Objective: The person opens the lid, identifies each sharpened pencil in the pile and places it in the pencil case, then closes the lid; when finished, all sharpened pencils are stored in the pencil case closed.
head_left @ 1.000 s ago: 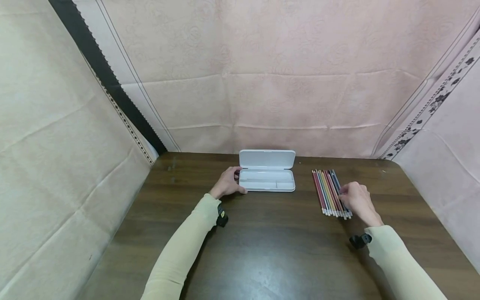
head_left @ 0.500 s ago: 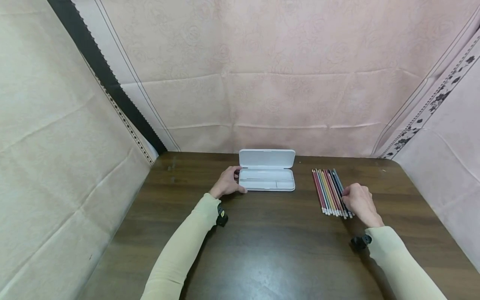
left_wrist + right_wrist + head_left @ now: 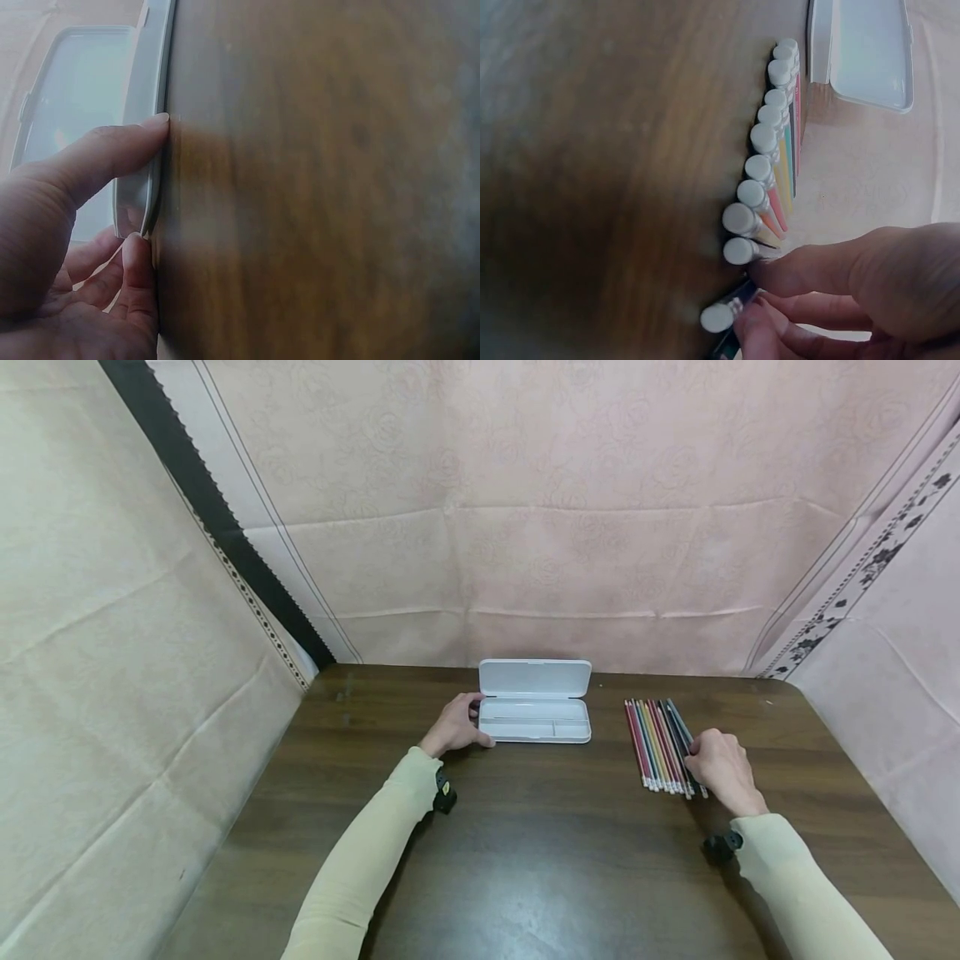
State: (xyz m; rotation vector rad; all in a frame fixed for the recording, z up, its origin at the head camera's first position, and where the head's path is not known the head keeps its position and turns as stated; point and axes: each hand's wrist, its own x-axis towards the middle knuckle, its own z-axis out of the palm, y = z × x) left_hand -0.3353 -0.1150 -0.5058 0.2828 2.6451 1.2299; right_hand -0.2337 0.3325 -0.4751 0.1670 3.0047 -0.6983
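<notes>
A white pencil case [image 3: 517,709] lies with its lid [image 3: 534,677] raised at the back of the table. My left hand [image 3: 456,724] grips the case's left end; in the left wrist view the thumb [image 3: 124,146] presses its front wall and the fingertips touch the corner. To the right, several colored pencils [image 3: 651,747] lie side by side, white eraser ends toward me. At the row's right end my right hand [image 3: 722,768] pinches a dark pencil [image 3: 743,292] between thumb and fingers. Another dark one shows partly below it in the right wrist view.
The brown wooden table [image 3: 555,852] extends toward me in front of both hands. Patterned pale cloth [image 3: 540,560] hangs behind and along both sides of it. Table surface separates the case from the pencils.
My right hand has shifted slightly right and toward me, and the dark pencil at the row's right end now slants away from the others. My left hand and the case have stayed put.
</notes>
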